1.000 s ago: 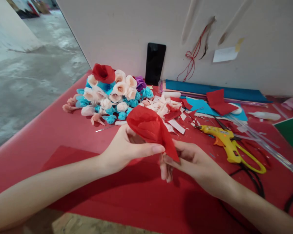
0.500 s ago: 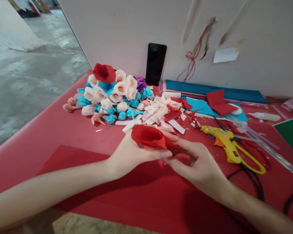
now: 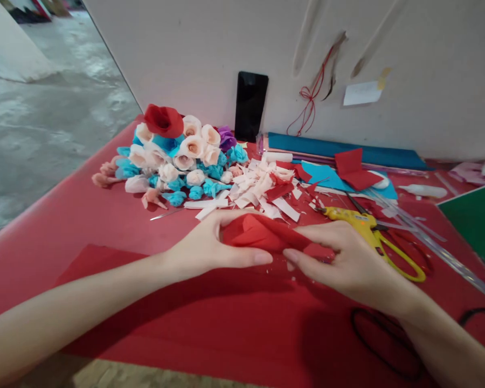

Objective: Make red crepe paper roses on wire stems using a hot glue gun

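A red crepe paper piece (image 3: pixel 253 233), curled like a petal cup, is held between my two hands above the red tabletop. My left hand (image 3: pixel 214 242) wraps its left side, thumb along the near edge and the other fingers behind, partly hidden. On the right, my right hand (image 3: pixel 335 253) pinches the paper's edge between thumb and fingers. A red paper sheet (image 3: pixel 145 302) lies flat beneath the hands. Close to my right hand is a yellow hot glue gun (image 3: pixel 350 216), partly covered by that hand.
Paper flowers (image 3: pixel 186 156) in white, blue and red are heaped at the back left. Paper scraps (image 3: pixel 262 186) lie beside them. Yellow-handled scissors (image 3: pixel 406 264), clear sticks (image 3: pixel 432 237) and a white bottle (image 3: pixel 422 191) are at right. A phone (image 3: pixel 251 105) leans on the wall.
The rounded opening of the red paper has turned and flattened, showing a folded face. My right hand has shifted slightly right, stretching the paper's edge away from my left hand. The view has shifted slightly.
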`<action>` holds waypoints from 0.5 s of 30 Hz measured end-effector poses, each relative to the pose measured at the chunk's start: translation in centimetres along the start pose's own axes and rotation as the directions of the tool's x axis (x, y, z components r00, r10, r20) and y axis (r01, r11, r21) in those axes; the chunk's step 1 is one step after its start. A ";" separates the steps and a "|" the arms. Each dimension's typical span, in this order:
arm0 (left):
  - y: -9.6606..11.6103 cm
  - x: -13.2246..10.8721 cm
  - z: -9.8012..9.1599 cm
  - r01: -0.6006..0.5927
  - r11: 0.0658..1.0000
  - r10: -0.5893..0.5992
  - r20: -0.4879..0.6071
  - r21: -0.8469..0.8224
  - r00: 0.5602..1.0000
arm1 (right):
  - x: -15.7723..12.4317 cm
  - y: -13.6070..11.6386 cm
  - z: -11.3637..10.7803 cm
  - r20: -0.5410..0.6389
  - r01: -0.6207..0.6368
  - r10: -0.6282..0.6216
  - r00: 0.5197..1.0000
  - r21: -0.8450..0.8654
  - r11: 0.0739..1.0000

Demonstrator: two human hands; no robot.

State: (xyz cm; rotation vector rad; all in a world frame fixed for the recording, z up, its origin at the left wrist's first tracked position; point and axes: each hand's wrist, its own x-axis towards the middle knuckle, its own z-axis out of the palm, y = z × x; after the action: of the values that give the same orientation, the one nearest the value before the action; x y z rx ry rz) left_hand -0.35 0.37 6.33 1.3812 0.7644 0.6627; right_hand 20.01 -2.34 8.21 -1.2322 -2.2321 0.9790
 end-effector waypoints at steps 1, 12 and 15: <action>0.0 0.1 -0.2 0.012 1.000 -0.012 0.011 -0.027 1.000 | -0.1 0.2 -0.3 0.023 0.011 -0.010 1.000 -0.020 1.000; -0.6 0.2 0.8 -0.044 0.876 -0.010 0.109 0.481 0.994 | 0.1 1.4 -0.4 0.355 -0.072 0.114 0.928 -0.127 0.989; -1.1 0.2 1.1 -0.086 0.826 0.037 0.099 0.558 0.994 | 0.2 1.5 -0.2 0.365 -0.078 0.121 0.923 -0.132 0.988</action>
State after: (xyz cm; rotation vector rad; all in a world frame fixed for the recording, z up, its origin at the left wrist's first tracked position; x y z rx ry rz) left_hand 0.57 -0.24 5.24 1.9696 0.8908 0.4339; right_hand 20.83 -1.57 7.23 -1.3102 -2.5679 1.2262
